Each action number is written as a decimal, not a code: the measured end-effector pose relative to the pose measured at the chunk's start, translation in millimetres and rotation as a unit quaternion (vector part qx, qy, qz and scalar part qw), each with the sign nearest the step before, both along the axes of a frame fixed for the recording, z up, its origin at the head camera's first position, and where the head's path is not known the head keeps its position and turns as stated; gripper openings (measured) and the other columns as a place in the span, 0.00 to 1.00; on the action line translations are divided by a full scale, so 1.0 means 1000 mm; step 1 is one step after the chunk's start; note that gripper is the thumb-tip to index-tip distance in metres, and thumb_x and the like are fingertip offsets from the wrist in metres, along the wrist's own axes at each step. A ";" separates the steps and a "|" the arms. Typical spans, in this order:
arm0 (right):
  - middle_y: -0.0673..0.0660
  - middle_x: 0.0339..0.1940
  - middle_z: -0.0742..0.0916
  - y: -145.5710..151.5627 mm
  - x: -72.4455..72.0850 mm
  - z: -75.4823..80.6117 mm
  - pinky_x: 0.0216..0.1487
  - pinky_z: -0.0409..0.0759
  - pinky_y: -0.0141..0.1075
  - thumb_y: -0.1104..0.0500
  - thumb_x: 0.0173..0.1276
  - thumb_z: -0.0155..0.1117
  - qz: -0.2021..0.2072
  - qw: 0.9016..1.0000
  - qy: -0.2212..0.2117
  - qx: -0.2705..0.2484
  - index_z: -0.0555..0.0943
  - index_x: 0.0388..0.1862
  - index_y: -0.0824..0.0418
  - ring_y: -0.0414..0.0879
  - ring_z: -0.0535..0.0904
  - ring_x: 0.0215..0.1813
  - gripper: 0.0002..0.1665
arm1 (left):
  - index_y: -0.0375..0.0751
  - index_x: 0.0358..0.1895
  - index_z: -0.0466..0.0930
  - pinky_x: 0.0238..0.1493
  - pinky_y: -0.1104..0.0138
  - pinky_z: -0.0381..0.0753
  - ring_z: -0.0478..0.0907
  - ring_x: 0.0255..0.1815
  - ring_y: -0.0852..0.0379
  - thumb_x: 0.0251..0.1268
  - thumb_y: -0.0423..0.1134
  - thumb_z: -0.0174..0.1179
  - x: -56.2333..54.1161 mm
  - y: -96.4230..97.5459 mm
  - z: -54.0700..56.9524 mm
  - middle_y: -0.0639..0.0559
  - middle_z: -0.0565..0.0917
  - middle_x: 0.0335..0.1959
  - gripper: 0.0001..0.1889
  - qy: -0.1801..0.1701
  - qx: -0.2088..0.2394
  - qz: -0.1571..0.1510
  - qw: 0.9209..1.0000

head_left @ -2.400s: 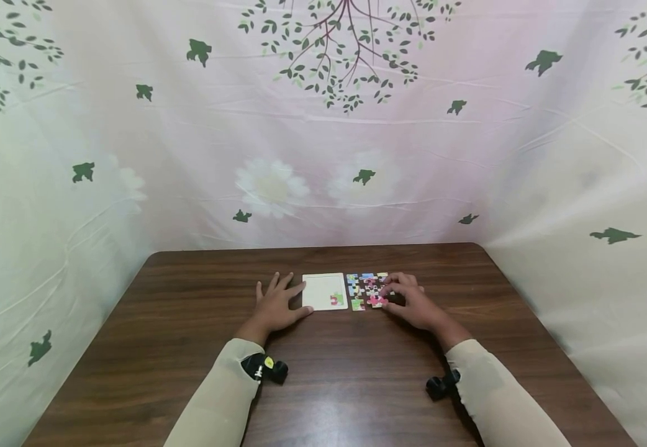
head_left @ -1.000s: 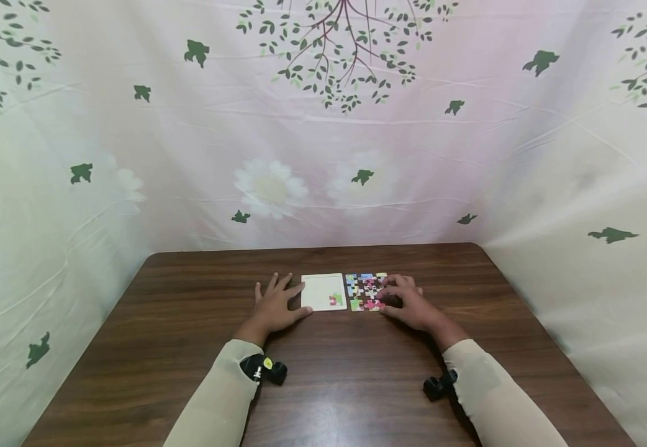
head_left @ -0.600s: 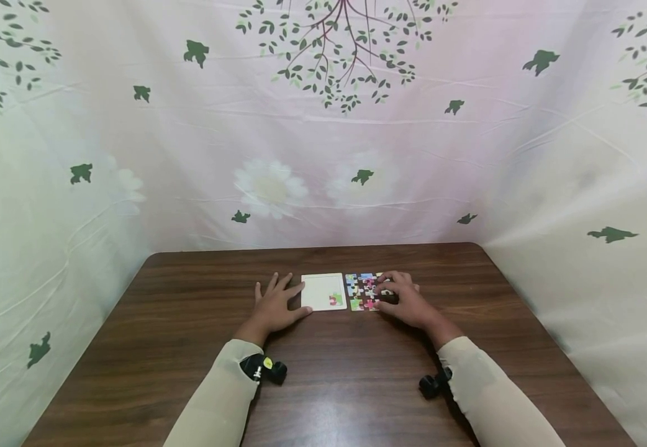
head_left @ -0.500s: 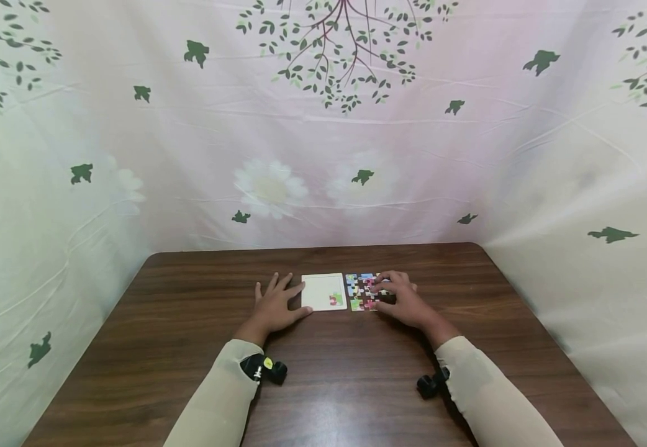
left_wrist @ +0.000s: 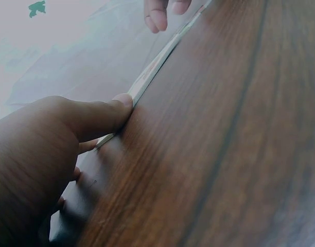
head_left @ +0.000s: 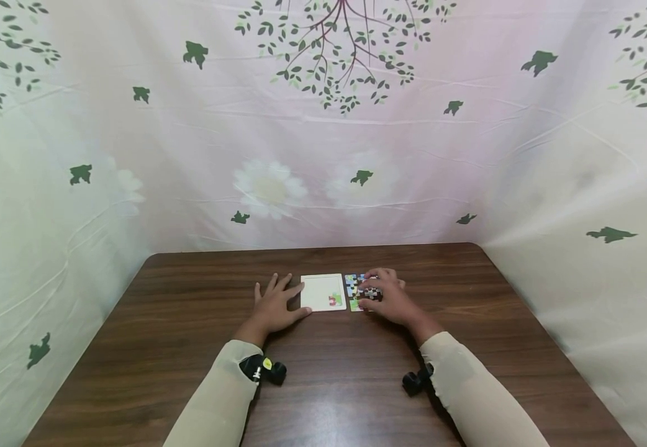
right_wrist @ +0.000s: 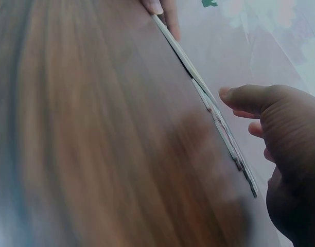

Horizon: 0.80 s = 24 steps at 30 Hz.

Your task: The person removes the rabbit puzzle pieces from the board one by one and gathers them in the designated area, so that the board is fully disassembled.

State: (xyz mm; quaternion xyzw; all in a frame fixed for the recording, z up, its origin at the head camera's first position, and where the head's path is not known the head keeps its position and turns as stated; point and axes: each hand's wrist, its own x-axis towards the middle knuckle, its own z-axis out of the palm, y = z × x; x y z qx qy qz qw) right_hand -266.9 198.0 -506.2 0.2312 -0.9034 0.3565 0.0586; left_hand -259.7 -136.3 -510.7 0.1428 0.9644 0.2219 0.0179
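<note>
A flat white puzzle board (head_left: 318, 290) lies at the middle of the table, with joined green and pink pieces (head_left: 335, 300) in its lower right corner. My left hand (head_left: 273, 310) rests spread on the tabletop, thumb and index fingertip against the board's left side. In the left wrist view, the thumb touches the board edge (left_wrist: 147, 76). Loose jigsaw pieces (head_left: 351, 287) lie in rows just right of the board. Over them hovers my right hand (head_left: 389, 299), fingers loosely bent, hiding several pieces. The right wrist view shows its thumb (right_wrist: 245, 98) above the pieces (right_wrist: 224, 131), with nothing visible in its grasp.
The brown wooden table (head_left: 323, 372) has rounded far corners. A pale printed curtain (head_left: 323, 136) stands behind it and along both sides. Black cameras sit on both wrists, the left camera (head_left: 275, 372) and the right camera (head_left: 415, 383).
My right hand has slid left across the loose pieces, away from the pink piece near its fingertips earlier, and now covers more of them. The left hand and board stay put.
</note>
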 end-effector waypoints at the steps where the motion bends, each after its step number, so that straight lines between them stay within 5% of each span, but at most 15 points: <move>1: 0.62 0.69 0.80 -0.002 -0.001 0.000 0.68 0.54 0.68 0.55 0.70 0.81 0.002 1.000 0.000 -0.001 0.92 0.50 0.55 0.67 0.61 0.78 0.12 | 0.61 0.83 0.71 0.85 0.24 0.33 0.44 0.94 0.33 0.71 0.72 0.64 0.000 0.000 0.000 0.44 0.60 0.91 0.42 0.000 0.000 0.000 1.000; 11: 0.60 0.70 0.80 -0.028 -0.007 -0.002 0.69 0.52 0.70 0.52 0.72 0.80 0.012 1.000 0.009 0.026 0.92 0.50 0.53 0.66 0.62 0.77 0.11 | 0.62 0.84 0.71 0.85 0.24 0.33 0.44 0.94 0.33 0.71 0.73 0.63 -0.001 0.000 0.001 0.44 0.60 0.91 0.42 -0.001 -0.003 0.000 1.000; 24: 0.54 0.74 0.79 -0.048 -0.009 0.000 0.77 0.49 0.73 0.44 0.72 0.79 0.015 0.998 -0.032 0.051 0.93 0.49 0.46 0.63 0.58 0.84 0.12 | 0.62 0.84 0.71 0.85 0.24 0.33 0.44 0.94 0.33 0.72 0.72 0.63 0.000 0.000 0.002 0.44 0.60 0.91 0.41 -0.001 -0.001 -0.005 1.000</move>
